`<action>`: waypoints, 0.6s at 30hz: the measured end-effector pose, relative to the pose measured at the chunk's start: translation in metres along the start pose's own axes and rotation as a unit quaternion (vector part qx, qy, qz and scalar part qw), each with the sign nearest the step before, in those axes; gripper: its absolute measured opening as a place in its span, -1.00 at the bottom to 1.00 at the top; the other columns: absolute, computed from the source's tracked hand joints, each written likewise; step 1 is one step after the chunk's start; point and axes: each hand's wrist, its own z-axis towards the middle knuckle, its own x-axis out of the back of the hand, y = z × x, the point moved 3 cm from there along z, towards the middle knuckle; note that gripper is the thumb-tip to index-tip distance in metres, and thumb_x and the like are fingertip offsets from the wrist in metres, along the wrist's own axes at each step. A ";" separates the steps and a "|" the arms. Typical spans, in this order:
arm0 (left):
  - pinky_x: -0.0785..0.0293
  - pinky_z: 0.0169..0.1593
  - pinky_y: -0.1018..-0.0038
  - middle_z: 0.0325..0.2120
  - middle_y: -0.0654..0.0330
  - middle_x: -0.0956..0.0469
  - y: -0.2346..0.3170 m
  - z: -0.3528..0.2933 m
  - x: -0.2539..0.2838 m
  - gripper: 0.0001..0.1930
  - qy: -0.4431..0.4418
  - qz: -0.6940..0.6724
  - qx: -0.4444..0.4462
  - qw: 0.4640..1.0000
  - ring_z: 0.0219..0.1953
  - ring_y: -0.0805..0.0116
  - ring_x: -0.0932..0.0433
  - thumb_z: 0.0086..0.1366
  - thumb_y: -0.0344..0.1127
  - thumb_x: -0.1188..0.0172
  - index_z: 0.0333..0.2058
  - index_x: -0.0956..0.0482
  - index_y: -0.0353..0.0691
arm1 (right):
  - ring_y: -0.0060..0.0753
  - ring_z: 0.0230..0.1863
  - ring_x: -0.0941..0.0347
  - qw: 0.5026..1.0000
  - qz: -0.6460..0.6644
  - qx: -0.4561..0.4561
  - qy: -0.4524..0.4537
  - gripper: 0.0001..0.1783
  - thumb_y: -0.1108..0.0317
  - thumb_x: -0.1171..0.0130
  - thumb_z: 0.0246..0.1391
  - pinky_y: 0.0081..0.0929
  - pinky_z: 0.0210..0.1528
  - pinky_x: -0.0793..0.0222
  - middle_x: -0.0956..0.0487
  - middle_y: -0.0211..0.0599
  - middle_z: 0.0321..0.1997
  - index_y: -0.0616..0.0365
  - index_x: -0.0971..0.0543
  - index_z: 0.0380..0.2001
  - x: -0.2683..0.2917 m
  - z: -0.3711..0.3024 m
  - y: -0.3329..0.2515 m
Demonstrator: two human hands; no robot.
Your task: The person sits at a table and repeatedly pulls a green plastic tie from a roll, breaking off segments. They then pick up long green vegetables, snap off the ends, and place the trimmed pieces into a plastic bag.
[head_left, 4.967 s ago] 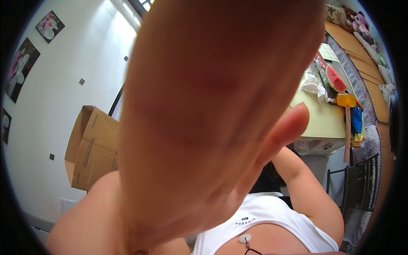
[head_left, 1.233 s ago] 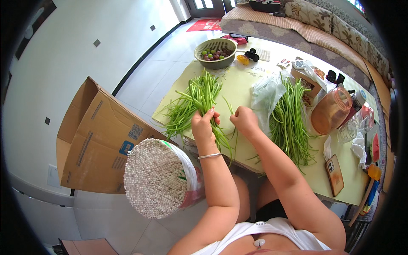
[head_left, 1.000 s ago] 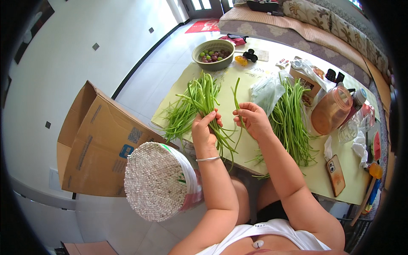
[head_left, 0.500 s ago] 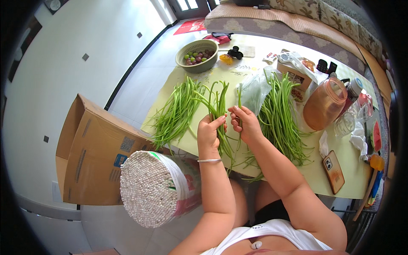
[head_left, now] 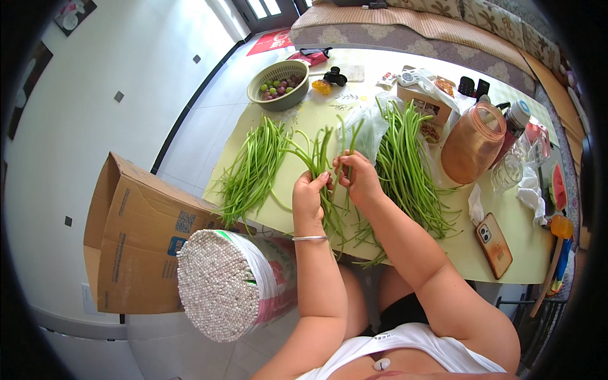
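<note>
Long green vegetable stems lie in a pile (head_left: 254,170) on the table at the left and in a larger pile (head_left: 410,166) at the right. Between them my left hand (head_left: 308,197) is closed around a small bunch of stems (head_left: 320,152), whose tops fan out above the fist and whose ends hang below it. My right hand (head_left: 360,180), close beside it, pinches a couple of thin stems (head_left: 356,134) between thumb and fingers. A clear plastic bag (head_left: 361,130) lies behind my right hand, against the right pile.
A colander (head_left: 292,97) of grapes stands at the far left of the table. To the right are an orange jug (head_left: 474,149), a bottle (head_left: 516,120), glass cups (head_left: 506,177) and a phone (head_left: 494,246). Below the left edge stand a cardboard box (head_left: 142,247) and a wrapped white bundle (head_left: 218,288).
My right hand has shifted slightly left and up, nearer my left hand, and the stems in it lean more to the right. The whole view has moved a little.
</note>
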 end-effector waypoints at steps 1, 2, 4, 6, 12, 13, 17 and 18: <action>-0.38 -0.47 0.50 -0.53 0.22 -0.53 -0.001 0.001 0.003 -0.90 0.016 -0.006 -0.002 1.000 -0.56 0.41 -0.46 0.22 -0.42 -0.16 -0.30 -0.55 -0.30 | -0.59 -0.57 -0.31 1.000 0.017 0.003 0.014 -0.81 0.35 -0.16 0.04 -0.66 -0.61 -0.10 -0.46 -0.40 -0.50 0.15 -0.45 -0.28 0.000 0.000 0.000; -0.37 -0.47 0.50 -0.53 0.21 -0.52 -0.002 0.002 0.003 -0.89 0.012 -0.013 0.005 1.000 -0.56 0.40 -0.46 0.22 -0.41 -0.16 -0.30 -0.55 -0.30 | -0.57 -0.60 -0.30 0.999 0.034 -0.004 0.010 -0.81 0.35 -0.16 0.03 -0.64 -0.61 -0.10 -0.45 -0.40 -0.53 0.15 -0.45 -0.29 0.001 0.002 0.000; -0.37 -0.47 0.50 -0.53 0.21 -0.52 -0.001 0.002 0.004 -0.88 0.003 -0.026 0.019 0.999 -0.56 0.39 -0.46 0.22 -0.39 -0.18 -0.30 -0.55 -0.31 | -0.54 -0.64 -0.26 0.998 0.066 -0.017 0.003 -0.82 0.34 -0.15 0.02 -0.60 -0.60 -0.11 -0.41 -0.41 -0.58 0.14 -0.46 -0.31 0.005 0.005 0.001; -0.37 -0.47 0.50 -0.53 0.21 -0.52 0.001 0.000 0.006 -0.88 -0.019 -0.017 0.019 1.000 -0.56 0.40 -0.46 0.23 -0.40 -0.17 -0.29 -0.55 -0.32 | -0.58 -0.67 -0.24 0.999 0.014 -0.039 -0.023 -0.84 0.35 -0.17 0.02 -0.61 -0.63 -0.08 -0.38 -0.45 -0.60 0.14 -0.46 -0.33 -0.003 -0.002 -0.002; -0.38 -0.47 0.52 -0.51 0.21 -0.53 0.002 -0.003 -0.004 -0.89 -0.047 -0.005 -0.002 0.999 -0.55 0.43 -0.46 0.25 -0.45 -0.12 -0.28 -0.55 -0.33 | -0.71 -0.69 -0.19 0.997 -0.060 -0.022 -0.049 -0.85 0.39 -0.22 0.01 -0.68 -0.71 0.01 -0.35 -0.53 -0.60 0.10 -0.44 -0.37 -0.003 -0.003 0.004; -0.38 -0.47 0.52 -0.51 0.20 -0.54 0.002 -0.003 -0.003 -0.89 -0.041 -0.010 0.000 0.999 -0.55 0.42 -0.46 0.25 -0.45 -0.12 -0.28 -0.55 -0.33 | -0.71 -0.68 -0.20 0.997 -0.061 -0.015 -0.040 -0.85 0.38 -0.21 0.01 -0.67 -0.70 -0.01 -0.36 -0.53 -0.60 0.09 -0.44 -0.38 -0.003 -0.003 0.003; -0.42 -0.43 0.51 -0.49 0.19 -0.54 0.006 -0.006 -0.003 -0.89 0.006 -0.023 0.008 1.000 -0.53 0.41 -0.48 0.24 -0.46 -0.12 -0.27 -0.54 -0.34 | -0.68 -0.62 -0.26 1.000 -0.022 -0.010 0.016 -0.85 0.31 -0.18 0.02 -0.64 -0.64 -0.09 -0.39 -0.51 -0.57 0.06 -0.41 -0.41 -0.007 -0.006 -0.002; -0.42 -0.41 0.51 -0.49 0.19 -0.54 0.004 -0.005 -0.001 -0.89 0.003 -0.020 -0.001 1.000 -0.52 0.41 -0.48 0.24 -0.47 -0.12 -0.27 -0.54 -0.34 | -0.66 -0.61 -0.27 0.999 -0.030 -0.011 -0.002 -0.85 0.30 -0.17 0.01 -0.63 -0.63 -0.11 -0.40 -0.50 -0.56 0.06 -0.42 -0.40 -0.005 -0.004 -0.001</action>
